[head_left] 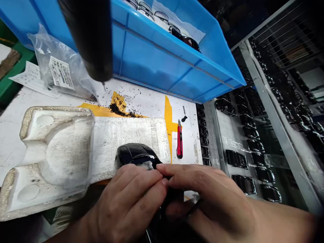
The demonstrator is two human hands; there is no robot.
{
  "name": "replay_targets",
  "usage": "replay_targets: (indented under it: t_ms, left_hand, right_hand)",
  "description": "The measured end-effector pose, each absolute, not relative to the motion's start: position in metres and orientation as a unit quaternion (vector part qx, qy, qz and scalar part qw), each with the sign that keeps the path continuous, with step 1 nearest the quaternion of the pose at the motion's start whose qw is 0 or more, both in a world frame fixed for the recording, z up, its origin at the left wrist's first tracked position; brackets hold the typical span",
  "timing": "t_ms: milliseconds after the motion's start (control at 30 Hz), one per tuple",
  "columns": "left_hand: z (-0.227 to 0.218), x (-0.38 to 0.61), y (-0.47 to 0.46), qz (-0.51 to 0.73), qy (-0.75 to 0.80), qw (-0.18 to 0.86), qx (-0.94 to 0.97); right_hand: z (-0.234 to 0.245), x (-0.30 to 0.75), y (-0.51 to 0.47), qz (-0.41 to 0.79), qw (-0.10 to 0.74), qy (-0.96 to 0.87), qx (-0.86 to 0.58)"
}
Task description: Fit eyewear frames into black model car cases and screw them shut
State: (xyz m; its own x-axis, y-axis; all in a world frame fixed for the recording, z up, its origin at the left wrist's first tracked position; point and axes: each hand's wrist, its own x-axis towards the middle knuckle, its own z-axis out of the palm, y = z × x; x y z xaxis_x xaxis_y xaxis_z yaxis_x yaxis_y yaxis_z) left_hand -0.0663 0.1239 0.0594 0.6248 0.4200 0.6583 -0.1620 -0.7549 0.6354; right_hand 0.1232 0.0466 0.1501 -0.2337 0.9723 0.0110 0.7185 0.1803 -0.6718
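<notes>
Both my hands are closed round a glossy black plastic shell (136, 154) shaped like a small car body, held at the near edge of the table. My left hand (129, 202) covers its near left side, fingers curled over the top. My right hand (202, 199) meets it from the right, and its fingertips pinch at a small clear bit on the shell's top. Most of the shell's near half is hidden under my fingers.
A white foam block (55, 152) lies on the white table to the left. A red utility knife (179, 141) lies to the right, with black shavings (118, 109) beyond. A blue crate (162, 50), a plastic bag (60, 71), a black drill column (88, 37) and racks of black shells (243, 158) surround.
</notes>
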Motion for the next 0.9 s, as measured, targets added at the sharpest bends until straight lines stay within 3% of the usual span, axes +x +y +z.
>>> replay_targets:
  t_ms: [467, 633, 900]
  left_hand:
    - [0.051, -0.078, 0.127, 0.44, 0.055, 0.361, 0.82]
    - [0.044, -0.09, 0.128, 0.452, 0.087, 0.407, 0.789]
    - [0.036, -0.094, 0.13, 0.484, 0.069, 0.442, 0.752]
  right_hand:
    - [0.157, 0.109, 0.046, 0.243, 0.209, -0.723, -0.611]
    - [0.172, 0.115, 0.021, 0.29, 0.126, -0.732, -0.604]
    - [0.139, 0.095, -0.001, 0.294, 0.217, -0.694, -0.621]
